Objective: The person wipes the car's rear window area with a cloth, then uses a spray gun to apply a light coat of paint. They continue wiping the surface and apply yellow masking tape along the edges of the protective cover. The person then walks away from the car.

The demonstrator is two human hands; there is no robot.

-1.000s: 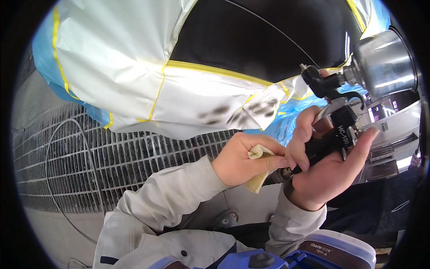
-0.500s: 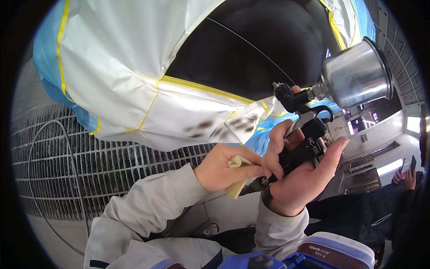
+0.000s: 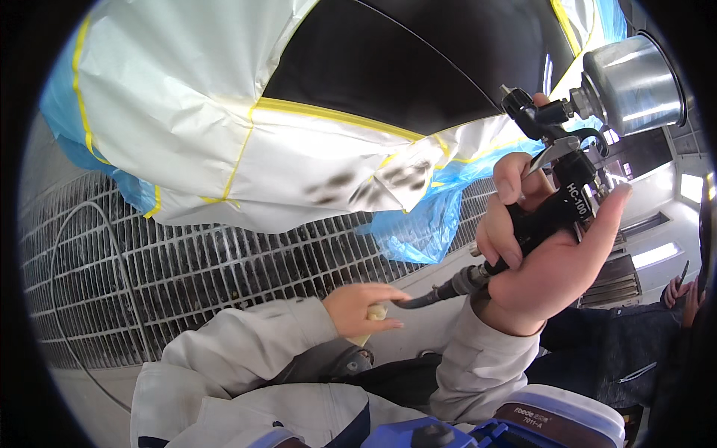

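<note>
My right hand (image 3: 523,261) is wrapped round the black grip of a spray gun (image 3: 545,216), thumb sticking up. A silvery metal cup (image 3: 631,86) sits tilted on the gun's upper end, and the trigger (image 3: 554,151) lies by my fingers. From the grip's lower end an air hose (image 3: 433,297) runs down toward my left hand (image 3: 355,310). A folded pale yellow cloth (image 3: 376,313) is held between that hand's thumb and fingers. The fingertips are at the hose; whether they grip it, I cannot tell.
Ahead is a glossy black panel (image 3: 418,67) framed by white masking paper (image 3: 172,97), yellow tape (image 3: 336,117) and blue plastic film (image 3: 418,231). Dark spray marks show on the paper. Below lies a floor grating (image 3: 172,269) with a thin hose. Another person (image 3: 612,358) is at right.
My right hand has lifted the spray gun up and to the right. My left hand, with the cloth, has moved down from the gun's base to the hose, so the hands are farther apart.
</note>
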